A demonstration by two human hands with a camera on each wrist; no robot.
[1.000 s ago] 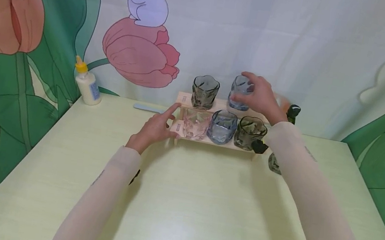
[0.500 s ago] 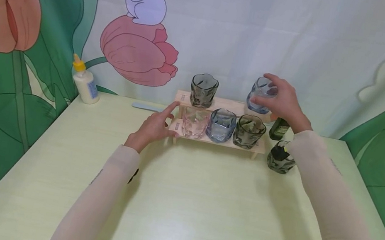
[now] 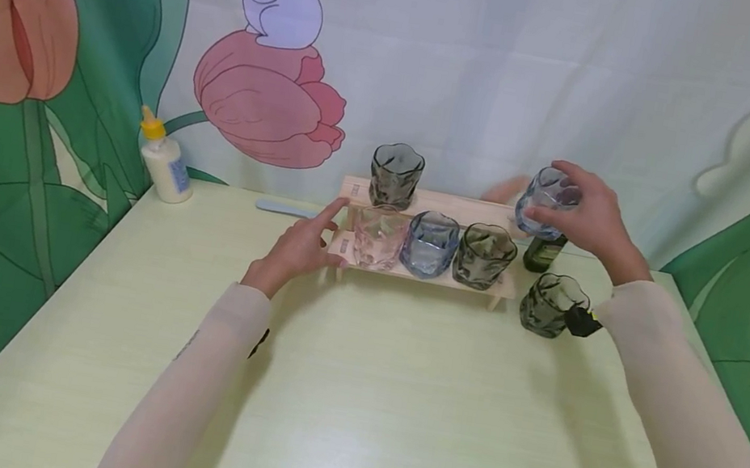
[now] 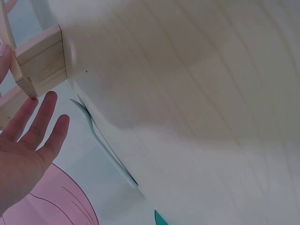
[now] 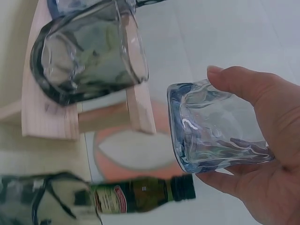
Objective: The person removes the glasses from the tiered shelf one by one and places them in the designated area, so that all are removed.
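Observation:
My right hand grips a pale blue glass tumbler, thumb on one side and fingers on the other. In the right wrist view the tumbler is off the two-step wooden rack, beyond its right end. My left hand touches the left end of the rack, thumb by its lower step and fingers extended. The left wrist view shows these fingertips against the rack's wooden end. On the lower step stand a pink tumbler, a blue tumbler and a dark grey-green tumbler.
A grey tumbler stands on the upper step's left. Right of the rack are a dark green bottle and another grey-green tumbler. A glue bottle and a pale blue strip-like object lie toward the back left, before a printed curtain.
My right hand has lifted the pale blue tumbler off the upper step and carried it right, past the rack's end. The left hand has stayed at the rack's left end.

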